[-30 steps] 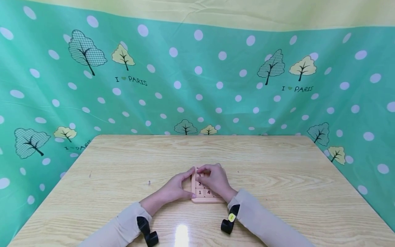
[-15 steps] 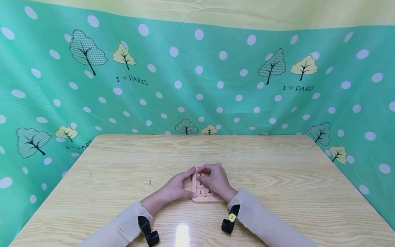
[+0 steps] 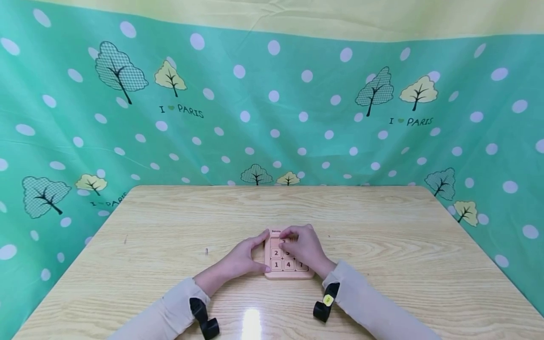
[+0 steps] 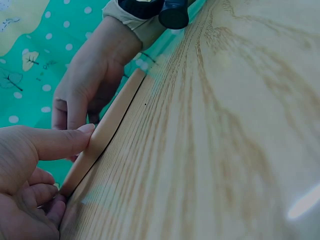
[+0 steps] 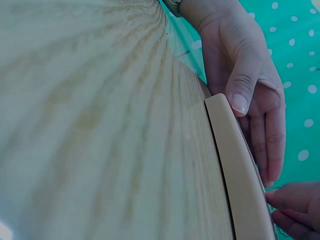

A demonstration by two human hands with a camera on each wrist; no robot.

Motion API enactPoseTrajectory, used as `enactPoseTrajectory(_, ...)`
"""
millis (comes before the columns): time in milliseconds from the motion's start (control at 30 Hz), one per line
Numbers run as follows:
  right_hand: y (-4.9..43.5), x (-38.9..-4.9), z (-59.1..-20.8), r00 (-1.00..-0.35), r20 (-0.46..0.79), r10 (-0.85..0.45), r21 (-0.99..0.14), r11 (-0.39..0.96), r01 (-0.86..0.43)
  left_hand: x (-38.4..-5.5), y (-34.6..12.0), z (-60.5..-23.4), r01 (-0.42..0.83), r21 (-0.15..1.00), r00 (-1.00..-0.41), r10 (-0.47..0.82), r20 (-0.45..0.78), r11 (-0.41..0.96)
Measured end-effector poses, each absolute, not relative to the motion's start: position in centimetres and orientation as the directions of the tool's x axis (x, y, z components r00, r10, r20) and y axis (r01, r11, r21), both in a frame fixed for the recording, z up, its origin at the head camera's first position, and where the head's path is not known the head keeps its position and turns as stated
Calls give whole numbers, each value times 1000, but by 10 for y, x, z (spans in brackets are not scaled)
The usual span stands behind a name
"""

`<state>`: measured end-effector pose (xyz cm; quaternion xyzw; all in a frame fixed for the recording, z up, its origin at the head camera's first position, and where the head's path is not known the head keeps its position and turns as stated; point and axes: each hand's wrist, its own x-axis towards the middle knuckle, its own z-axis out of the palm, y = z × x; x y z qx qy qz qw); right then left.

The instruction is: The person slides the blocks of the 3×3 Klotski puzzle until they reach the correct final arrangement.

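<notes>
A pale pink number slide puzzle [image 3: 290, 276] lies flat on the table, with square tiles marked 1, 2, 4, 7 and others partly covered. My left hand [image 3: 238, 259] holds its left side, thumb at the near corner and fingers toward the far corner. Over the far row, my right hand [image 3: 308, 245] has thumb and index finger on the tile marked 3 [image 3: 284, 241]. An empty slot shows left of that tile, above the 2. In the left wrist view the left thumb [image 4: 65, 142] presses the puzzle's edge [image 4: 102, 132]. The right hand hides the puzzle's right part.
The wooden table [image 3: 178, 217] reaches back to a green dotted cloth [image 3: 272, 113] hanging behind it. A small dark mark [image 3: 206, 251] shows on the tabletop left of the puzzle. Black wrist cameras [image 3: 204, 318] are strapped over both light sleeves.
My right hand has shifted right, and the tile marked 3 has slid right with it, out of the far left slot. The left hand stays in place on the puzzle.
</notes>
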<state>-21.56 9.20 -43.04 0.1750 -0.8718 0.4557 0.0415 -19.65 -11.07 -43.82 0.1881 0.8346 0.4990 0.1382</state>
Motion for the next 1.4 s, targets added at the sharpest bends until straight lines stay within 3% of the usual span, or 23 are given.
enactPoseTrajectory(300, 97, -214, -430, -956, 194, -219, -783, 552, -285, -196, -110, -436, 166, 898, -885, 464, -48, 408)
enactPoseTrajectory(767, 105, -216, -438, -967, 150, -206, -852, 469, -232, -196, -110, -437, 157, 904, -887, 458, -48, 398)
enactPoseTrajectory(1133, 109, -208, -440, -935, 133, -329, -868, 417, -270, -197, -110, -436, 177, 902, -884, 467, -31, 394)
enactPoseTrajectory(1400, 108, -208, -442, -931, 115, -348, -855, 443, -271, -196, -112, -438, 177, 903, -884, 467, -30, 392)
